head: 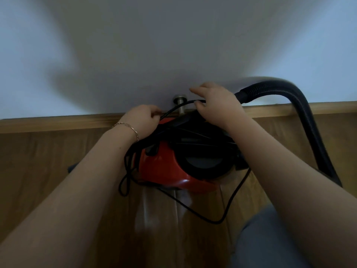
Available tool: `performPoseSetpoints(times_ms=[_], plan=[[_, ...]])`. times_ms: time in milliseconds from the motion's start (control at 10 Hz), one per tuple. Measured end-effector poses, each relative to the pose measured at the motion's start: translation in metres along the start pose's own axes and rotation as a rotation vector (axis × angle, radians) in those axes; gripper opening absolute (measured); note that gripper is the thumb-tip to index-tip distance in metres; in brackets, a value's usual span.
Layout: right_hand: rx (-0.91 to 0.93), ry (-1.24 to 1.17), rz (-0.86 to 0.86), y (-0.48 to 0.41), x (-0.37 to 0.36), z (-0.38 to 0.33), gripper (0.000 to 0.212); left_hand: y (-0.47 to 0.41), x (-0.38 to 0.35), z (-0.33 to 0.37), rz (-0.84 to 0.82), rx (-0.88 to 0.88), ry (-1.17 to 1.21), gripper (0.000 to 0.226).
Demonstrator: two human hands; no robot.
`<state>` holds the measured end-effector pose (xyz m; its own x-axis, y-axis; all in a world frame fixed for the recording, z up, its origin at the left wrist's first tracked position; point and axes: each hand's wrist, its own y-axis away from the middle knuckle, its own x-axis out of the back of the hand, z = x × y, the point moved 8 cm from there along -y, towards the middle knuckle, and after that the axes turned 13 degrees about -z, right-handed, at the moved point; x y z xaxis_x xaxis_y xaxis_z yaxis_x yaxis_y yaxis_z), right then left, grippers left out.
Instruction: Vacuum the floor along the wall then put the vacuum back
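Observation:
A red and black canister vacuum [166, 169] stands on the wooden floor against the white wall. Its black power cord [228, 206] is looped over the body and trails onto the floor in front. My left hand [141, 118] grips the cord at the vacuum's upper left. My right hand [216, 105] pinches a stretch of the same cord above the vacuum's top, with its other fingers spread. The black ribbed hose [301, 105] arches from behind my right hand down to the right.
A wooden skirting board [58, 123] runs along the foot of the wall. A metal door stopper [180, 102] sticks out of the wall just behind the vacuum. My grey-clad knee [260, 238] is at the lower right. Wooden floor [38, 161] lies to the left.

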<state>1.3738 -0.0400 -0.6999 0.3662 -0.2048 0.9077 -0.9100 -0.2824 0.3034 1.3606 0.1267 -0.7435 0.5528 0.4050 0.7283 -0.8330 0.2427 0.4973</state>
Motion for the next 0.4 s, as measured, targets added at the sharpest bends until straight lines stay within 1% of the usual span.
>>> performPoseSetpoints(times_ms=[100,200,300,400], plan=[[0.05,0.034,-0.053,0.008,-0.001,-0.008,0.04,0.011,0.0,0.004,-0.034,-0.021,-0.018,0.034],[0.088,0.027,-0.044,0.012,0.004,-0.011,0.043,0.015,0.009,0.004,0.017,-0.035,-0.041,0.034],[0.094,0.118,0.053,0.012,0.015,-0.016,0.042,0.017,0.019,0.012,0.094,-0.079,-0.081,0.035],[0.082,0.34,0.181,0.025,0.017,-0.027,0.041,0.029,0.032,0.028,0.248,-0.154,-0.215,0.038]])
